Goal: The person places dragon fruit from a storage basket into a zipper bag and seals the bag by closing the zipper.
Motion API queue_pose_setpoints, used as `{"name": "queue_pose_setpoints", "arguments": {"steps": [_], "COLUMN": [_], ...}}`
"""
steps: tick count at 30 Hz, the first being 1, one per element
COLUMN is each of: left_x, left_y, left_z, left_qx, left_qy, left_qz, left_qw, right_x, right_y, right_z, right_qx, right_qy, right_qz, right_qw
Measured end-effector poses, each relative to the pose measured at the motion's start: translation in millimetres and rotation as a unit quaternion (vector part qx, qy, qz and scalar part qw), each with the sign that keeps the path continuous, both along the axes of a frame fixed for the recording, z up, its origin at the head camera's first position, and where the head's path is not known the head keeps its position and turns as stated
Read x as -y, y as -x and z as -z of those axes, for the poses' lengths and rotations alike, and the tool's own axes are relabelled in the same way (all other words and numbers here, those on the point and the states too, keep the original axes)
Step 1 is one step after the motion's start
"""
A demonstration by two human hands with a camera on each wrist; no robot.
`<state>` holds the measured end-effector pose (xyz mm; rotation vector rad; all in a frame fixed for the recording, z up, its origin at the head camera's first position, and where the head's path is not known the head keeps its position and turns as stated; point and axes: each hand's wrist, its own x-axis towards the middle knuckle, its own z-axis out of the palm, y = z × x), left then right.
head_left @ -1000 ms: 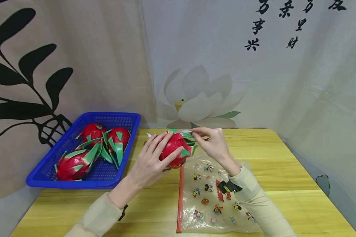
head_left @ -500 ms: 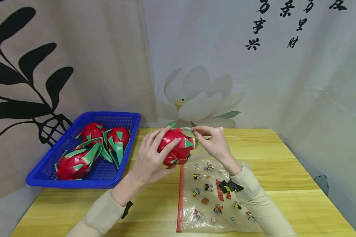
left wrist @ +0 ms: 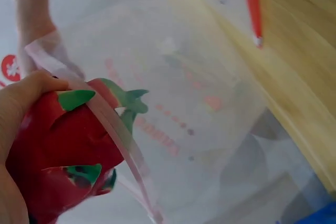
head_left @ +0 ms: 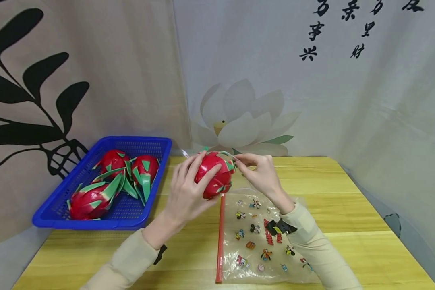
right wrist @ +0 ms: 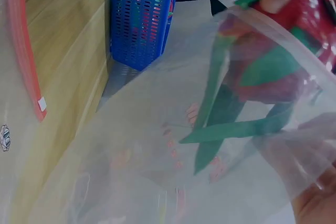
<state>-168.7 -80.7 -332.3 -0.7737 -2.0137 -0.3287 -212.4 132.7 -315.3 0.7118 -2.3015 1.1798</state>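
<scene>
In the head view my left hand grips a red dragon fruit with green scales, held above the table. My right hand pinches the rim of a clear zip bag with thumb and forefinger. The left wrist view shows this zip bag hanging beyond the fruit, its pale zip strip crossing the fruit's leafy end. Seen from the right wrist, long green leaves lie behind the clear film, while part of the fruit stays outside the bag's mouth.
A blue plastic basket at the left holds 3 more dragon fruits. Flat on the wooden table, under the right forearm, lies another clear bag with cartoon prints and a red zip edge. A curtain hangs behind.
My left hand has raised the dragon fruit slightly and turned it at the bag's mouth. The right hand keeps its pinch on the bag's rim, nearly still.
</scene>
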Motion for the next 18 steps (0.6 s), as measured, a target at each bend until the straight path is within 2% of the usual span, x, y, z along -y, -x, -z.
{"name": "queue_pose_setpoints", "arguments": {"steps": [5,10,14,18], "left_x": [1,3,3,3], "left_y": [4.4,7.9,10.7,12.8], "left_z": [8.7,14.1,16.0,15.9], "left_qx": [-0.067,-0.106,-0.112,-0.091], "left_qy": [0.066,0.148,0.192,0.206], "left_qz": [0.008,0.041,0.076,0.097], "left_qw": [0.9955,0.9824,0.9720,0.9696], "right_x": [2,4,4,3], "right_y": [0.3,2.0,2.3,2.1], "right_z": [-1.0,-0.6,0.7,3.1], "right_qx": [0.002,-0.013,-0.026,-0.039], "right_qy": [0.005,0.022,0.026,0.009], "right_qz": [0.005,0.004,-0.008,-0.025], "right_qw": [1.000,1.000,0.999,0.999]}}
